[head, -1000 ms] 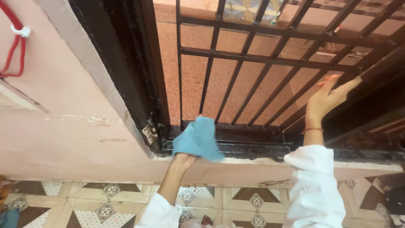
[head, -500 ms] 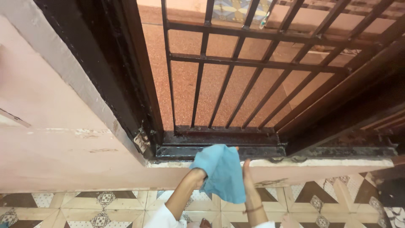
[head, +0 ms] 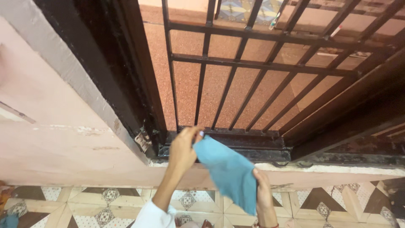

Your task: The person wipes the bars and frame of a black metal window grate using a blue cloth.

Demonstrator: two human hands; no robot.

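So the blue cloth is a plain teal-blue rag, soft and a bit crumpled, stretched out on a slant between both hands with its lower end hanging loose. The left hand has its fingers pinched together on the upper corner of the cloth, right up by the fingertips, and the right hand sits lower and off to the other side, gripping the far edge, though most of its fingers are hidden behind the fabric, so I can only say it's closed on the cloth. Just above the left hand is the black bottom rail of a barred metal gate, and the cloth isn't touching it. Below both hands there's the pink step and then the patterned floor tiles. A white sleeve shows at the left wrist end. Compared to half a second ago, the cloth was bunched up in the left hand with the right hand flat beside it; now it's pulled open between the two, and the left hand has come up closer to the rail.
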